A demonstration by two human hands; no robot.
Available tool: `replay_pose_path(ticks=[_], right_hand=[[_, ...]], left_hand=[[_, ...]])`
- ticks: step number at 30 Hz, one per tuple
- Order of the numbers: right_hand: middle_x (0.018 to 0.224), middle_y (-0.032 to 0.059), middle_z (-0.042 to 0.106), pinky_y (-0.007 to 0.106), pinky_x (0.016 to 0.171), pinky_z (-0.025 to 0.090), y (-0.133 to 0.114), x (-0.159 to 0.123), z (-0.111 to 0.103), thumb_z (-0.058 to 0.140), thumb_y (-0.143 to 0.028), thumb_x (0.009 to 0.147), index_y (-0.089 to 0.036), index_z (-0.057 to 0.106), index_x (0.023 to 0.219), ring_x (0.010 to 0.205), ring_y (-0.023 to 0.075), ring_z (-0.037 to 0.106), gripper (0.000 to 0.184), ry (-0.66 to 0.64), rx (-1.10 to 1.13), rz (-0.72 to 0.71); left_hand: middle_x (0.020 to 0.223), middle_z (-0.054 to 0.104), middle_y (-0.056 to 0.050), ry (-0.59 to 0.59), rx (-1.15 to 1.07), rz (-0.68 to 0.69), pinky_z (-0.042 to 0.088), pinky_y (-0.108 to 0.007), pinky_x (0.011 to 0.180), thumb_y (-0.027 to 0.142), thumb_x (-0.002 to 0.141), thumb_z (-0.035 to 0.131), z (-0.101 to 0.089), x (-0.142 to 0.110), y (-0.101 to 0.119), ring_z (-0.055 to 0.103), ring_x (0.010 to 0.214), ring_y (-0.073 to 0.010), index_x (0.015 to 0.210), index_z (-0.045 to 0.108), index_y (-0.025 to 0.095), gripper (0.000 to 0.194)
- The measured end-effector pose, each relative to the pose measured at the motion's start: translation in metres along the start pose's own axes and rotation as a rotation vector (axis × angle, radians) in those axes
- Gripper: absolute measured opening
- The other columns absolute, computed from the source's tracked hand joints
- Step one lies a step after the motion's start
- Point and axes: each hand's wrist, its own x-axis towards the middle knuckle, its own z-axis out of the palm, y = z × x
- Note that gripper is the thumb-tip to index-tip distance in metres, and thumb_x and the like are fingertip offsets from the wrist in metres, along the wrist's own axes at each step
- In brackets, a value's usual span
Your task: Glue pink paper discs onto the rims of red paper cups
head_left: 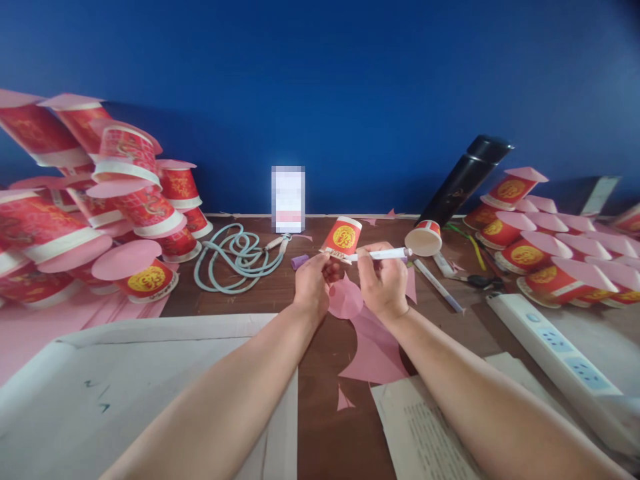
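Observation:
My left hand (316, 283) grips a red paper cup (343, 235) with a gold round emblem, its white rim tilted down toward me. Dark marks show along that rim. In my right hand (383, 283) is a white marker (385, 254), its tip end at the cup's rim. Below the cup, between my hands, lies a pink paper disc (345, 298). A larger pink paper scrap (375, 353) with a curved cut edge rests nearer me. A purple marker cap (300, 261) lies just left of my left hand.
Red cups with pink discs are piled at left (133, 157) and right (525, 253). A coiled cable (240, 260), a phone-like screen (288, 200), a black flask (465, 177), a loose cup (424, 241), a second marker (439, 287), a power strip (555, 347) and a white box (165, 387) surround me.

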Motion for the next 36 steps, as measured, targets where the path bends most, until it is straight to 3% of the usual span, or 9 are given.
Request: replay_pose_path(ticks=[36], right_hand=[[0.077,0.0031,0.066,0.031,0.067,0.05,0.0032,0.0014,0.0009,0.052,-0.032,0.088,-0.021,0.06,0.079,0.068,0.0174,0.061,0.017,0.05,-0.021,-0.027]], left_hand=[[0.056,0.058,0.0,-0.014,0.028,0.006,0.038,-0.018,0.044,0.014,0.07,0.061,-0.0014,0.0015,-0.0008,0.053,0.045,-0.0072,0.067,0.059,0.011,0.004]])
